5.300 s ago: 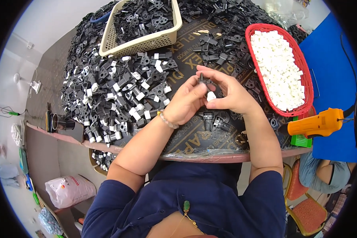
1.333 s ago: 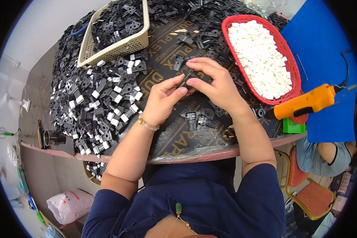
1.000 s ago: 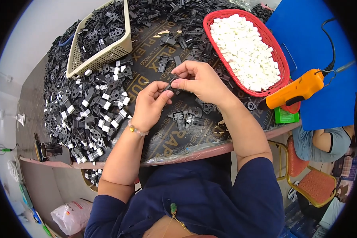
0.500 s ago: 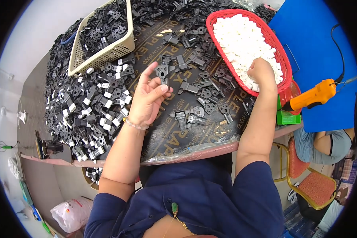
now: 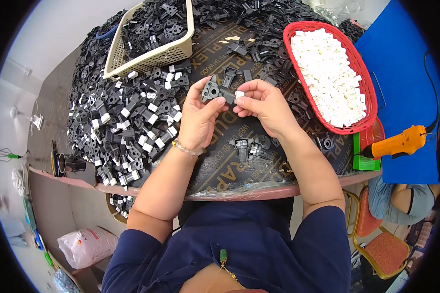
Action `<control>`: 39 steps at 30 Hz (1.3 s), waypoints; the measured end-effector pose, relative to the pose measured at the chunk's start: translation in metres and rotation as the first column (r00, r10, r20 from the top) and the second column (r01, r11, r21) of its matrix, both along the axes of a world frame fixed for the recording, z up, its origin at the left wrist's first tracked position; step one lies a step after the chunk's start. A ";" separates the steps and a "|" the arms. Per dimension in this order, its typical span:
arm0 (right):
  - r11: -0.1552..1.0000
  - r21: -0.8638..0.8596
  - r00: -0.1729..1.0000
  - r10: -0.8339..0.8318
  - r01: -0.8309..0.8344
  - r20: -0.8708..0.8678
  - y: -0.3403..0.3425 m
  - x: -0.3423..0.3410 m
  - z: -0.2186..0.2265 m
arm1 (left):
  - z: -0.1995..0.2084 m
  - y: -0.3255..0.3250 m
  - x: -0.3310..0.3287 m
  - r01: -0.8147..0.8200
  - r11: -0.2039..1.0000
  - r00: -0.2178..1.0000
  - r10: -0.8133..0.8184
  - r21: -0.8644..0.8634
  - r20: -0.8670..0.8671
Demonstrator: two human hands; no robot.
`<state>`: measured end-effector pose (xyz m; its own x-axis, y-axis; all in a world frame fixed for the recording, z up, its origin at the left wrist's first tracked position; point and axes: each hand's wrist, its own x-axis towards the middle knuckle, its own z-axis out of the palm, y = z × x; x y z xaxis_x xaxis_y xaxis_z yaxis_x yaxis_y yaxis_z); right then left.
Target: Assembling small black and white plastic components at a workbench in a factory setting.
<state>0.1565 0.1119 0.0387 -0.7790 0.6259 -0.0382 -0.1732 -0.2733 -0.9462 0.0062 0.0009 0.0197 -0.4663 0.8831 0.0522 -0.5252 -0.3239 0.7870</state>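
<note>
Cap [image 5: 239, 94] up at the end of the black bracket [image 5: 223, 94], and by the look of it we're at the joining step! Both are held above the counter [image 5: 217, 178]. Our left hand [image 5: 199, 117] pinches the bracket by its holed plate; our right hand [image 5: 269, 108] pinches the cap between thumb and fingers, right at the bracket's blocky stem. Touching, or just short? We can't tell, nor whether it's seated. What this calls for, we'd judge: plate steady, cap square to the stem, then a straight push. Off to our right, the red basket [image 5: 371, 105] is full of white caps [image 5: 327, 73]; on our left, white-tipped brackets [image 5: 132, 119] lie heaped.
</note>
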 end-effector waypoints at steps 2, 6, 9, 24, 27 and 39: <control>0.991 -0.136 1.000 -0.008 0.008 0.005 -0.004 -0.003 0.001 | -0.002 -0.001 -0.002 -0.005 1.000 1.000 0.005 0.003 0.003; 0.995 -0.104 1.000 -0.011 0.011 0.002 -0.006 -0.004 -0.002 | -0.001 -0.001 0.004 -0.077 0.997 0.989 0.078 0.008 -0.128; 0.997 -0.068 0.999 -0.034 0.036 0.032 -0.007 -0.004 -0.001 | -0.002 -0.003 0.008 -0.104 0.995 0.981 0.103 0.006 -0.164; 0.890 0.451 0.995 0.087 -0.061 -0.038 -0.016 -0.057 0.041 | -0.023 0.002 -0.015 0.326 0.924 0.765 -0.381 0.198 0.519; 0.732 0.672 0.994 0.084 -0.110 0.070 -0.032 -0.099 0.049 | -0.022 0.008 -0.011 0.186 0.980 0.844 -0.192 0.062 0.501; 0.091 0.946 0.895 -0.307 -0.310 0.323 0.003 -0.189 0.041 | -0.032 0.010 -0.027 -0.022 0.987 0.874 0.098 -0.162 0.477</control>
